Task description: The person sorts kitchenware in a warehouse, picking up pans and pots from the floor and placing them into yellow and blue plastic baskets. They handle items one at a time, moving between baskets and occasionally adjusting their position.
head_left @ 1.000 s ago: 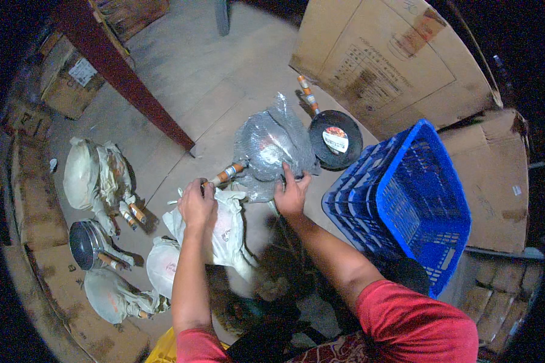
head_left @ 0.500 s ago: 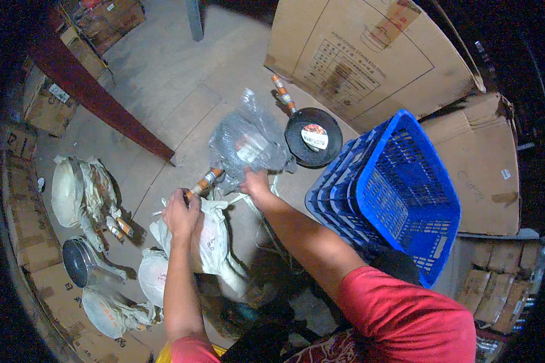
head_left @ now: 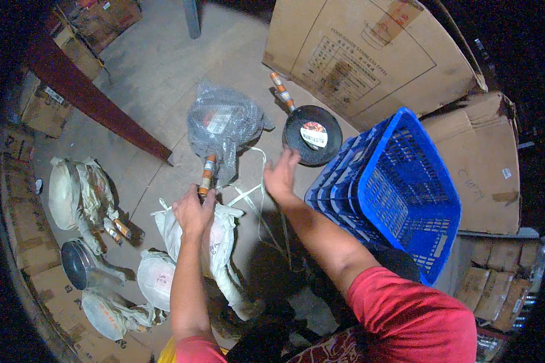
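Note:
A frying pan in clear bubble wrap [head_left: 224,118] lies on the floor ahead of me, its orange-banded handle [head_left: 208,172] sticking out toward me. My left hand [head_left: 194,210] is closed round the end of that handle. To the right lies a bare black frying pan [head_left: 298,136] with a round label inside and an orange-banded handle pointing away. My right hand [head_left: 281,175] is at this pan's near edge, fingers stretched and apart, holding nothing; whether the fingertips touch the rim I cannot tell. Below my left hand lies a pan in a white cloth-like wrap [head_left: 221,233].
A tall blue plastic basket [head_left: 409,199] stands at the right, with big cardboard boxes [head_left: 369,66] behind it. More wrapped pans [head_left: 66,193] and a dark uncovered pan [head_left: 75,264] lie at the left. A dark red beam [head_left: 103,103] slants down to the floor. A white strap [head_left: 257,209] lies loose.
My right hand has let go of the bubble wrap and moved right to the black pan. The wrapped pan has turned, its body shifting left; my left hand still holds its handle.

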A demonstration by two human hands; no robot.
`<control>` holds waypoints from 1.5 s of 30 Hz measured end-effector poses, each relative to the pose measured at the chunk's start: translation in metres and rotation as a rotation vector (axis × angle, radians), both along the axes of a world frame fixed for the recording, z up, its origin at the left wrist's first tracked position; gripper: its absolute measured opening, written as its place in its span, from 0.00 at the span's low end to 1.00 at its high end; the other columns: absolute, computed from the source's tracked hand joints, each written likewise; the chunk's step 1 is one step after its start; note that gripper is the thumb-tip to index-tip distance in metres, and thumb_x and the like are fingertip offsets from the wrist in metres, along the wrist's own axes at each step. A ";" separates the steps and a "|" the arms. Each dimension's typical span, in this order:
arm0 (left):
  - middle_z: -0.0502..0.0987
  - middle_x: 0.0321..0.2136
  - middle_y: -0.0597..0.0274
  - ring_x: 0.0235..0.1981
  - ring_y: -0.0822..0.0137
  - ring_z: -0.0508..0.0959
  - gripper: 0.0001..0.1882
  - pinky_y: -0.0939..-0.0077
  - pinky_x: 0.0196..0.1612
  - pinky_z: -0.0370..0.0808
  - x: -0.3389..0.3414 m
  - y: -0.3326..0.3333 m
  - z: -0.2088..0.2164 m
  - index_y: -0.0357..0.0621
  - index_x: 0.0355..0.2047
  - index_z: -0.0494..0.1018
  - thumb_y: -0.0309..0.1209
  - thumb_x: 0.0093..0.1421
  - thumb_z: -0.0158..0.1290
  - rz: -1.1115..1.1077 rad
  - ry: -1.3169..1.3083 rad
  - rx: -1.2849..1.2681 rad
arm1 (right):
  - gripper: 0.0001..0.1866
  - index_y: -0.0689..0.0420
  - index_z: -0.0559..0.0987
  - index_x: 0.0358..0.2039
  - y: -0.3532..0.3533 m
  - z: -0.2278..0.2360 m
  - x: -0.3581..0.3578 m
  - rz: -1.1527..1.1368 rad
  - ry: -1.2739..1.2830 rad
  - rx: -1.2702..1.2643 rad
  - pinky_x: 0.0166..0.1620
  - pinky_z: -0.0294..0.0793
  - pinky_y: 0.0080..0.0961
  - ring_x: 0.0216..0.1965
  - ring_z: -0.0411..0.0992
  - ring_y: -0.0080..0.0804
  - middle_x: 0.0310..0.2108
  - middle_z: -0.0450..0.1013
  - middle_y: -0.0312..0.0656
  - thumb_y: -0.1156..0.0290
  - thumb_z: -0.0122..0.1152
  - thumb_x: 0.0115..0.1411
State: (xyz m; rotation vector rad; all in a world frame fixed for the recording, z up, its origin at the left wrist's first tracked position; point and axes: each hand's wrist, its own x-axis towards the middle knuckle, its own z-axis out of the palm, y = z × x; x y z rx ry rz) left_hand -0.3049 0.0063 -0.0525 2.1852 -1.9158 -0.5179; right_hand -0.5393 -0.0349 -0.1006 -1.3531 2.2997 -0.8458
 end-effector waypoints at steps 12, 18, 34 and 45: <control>0.63 0.55 0.38 0.55 0.40 0.70 0.28 0.55 0.57 0.69 0.037 -0.019 -0.017 0.42 0.66 0.59 0.28 0.66 0.50 0.380 0.164 -0.310 | 0.38 0.59 0.60 0.67 0.010 0.012 -0.031 0.049 0.220 0.103 0.59 0.68 0.46 0.58 0.64 0.61 0.68 0.51 0.59 0.71 0.62 0.56; 0.62 0.56 0.38 0.57 0.41 0.67 0.27 0.54 0.59 0.65 0.040 -0.005 -0.011 0.34 0.61 0.61 0.28 0.64 0.52 0.384 0.337 -0.338 | 0.30 0.51 0.68 0.62 -0.039 0.023 0.000 0.663 0.390 0.002 0.55 0.72 0.50 0.54 0.70 0.57 0.67 0.58 0.54 0.76 0.56 0.57; 0.75 0.45 0.52 0.51 0.50 0.71 0.25 0.55 0.56 0.62 0.066 0.056 -0.008 0.43 0.48 0.76 0.47 0.58 0.58 0.025 0.026 -0.182 | 0.42 0.51 0.57 0.69 -0.037 0.032 0.010 0.777 0.415 0.172 0.52 0.76 0.51 0.49 0.75 0.62 0.67 0.53 0.62 0.69 0.63 0.54; 0.70 0.55 0.48 0.58 0.46 0.66 0.30 0.51 0.62 0.59 0.074 0.064 0.022 0.40 0.56 0.70 0.40 0.56 0.59 -0.096 0.043 -0.243 | 0.27 0.61 0.73 0.56 0.028 0.230 -0.076 0.970 0.239 -0.206 0.58 0.72 0.43 0.55 0.72 0.53 0.53 0.73 0.56 0.60 0.63 0.60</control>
